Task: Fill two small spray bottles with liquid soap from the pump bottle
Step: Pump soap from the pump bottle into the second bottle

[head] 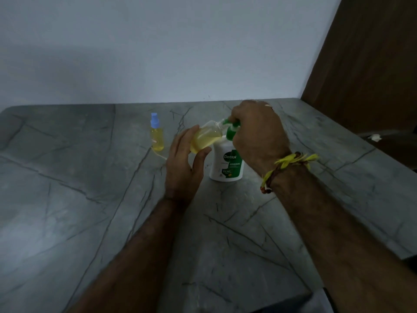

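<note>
My left grip (184, 163) is clamped round the uncapped spray bottle (204, 137), tilted with its mouth at the spout of the Dettol pump bottle (226, 163) — my right grip (257, 134) curls over the green pump head, pressing. I judge this the second fill, partway. Beyond my left grip, a capped, full spray bottle (156, 135) stands on the bench (90, 199). Next — steady strokes, mouth kept under the spout.

— What is being held at the grey marbled table (94, 199)?

— An open spray bottle (204, 137) is held tilted in the left hand (185, 163), its mouth at the green pump (231, 132) of the pump bottle (226, 163), which is covered by the right hand (257, 134).

— And beside it?

— A capped spray bottle (156, 136), filled yellow, is seen standing upright.
</note>
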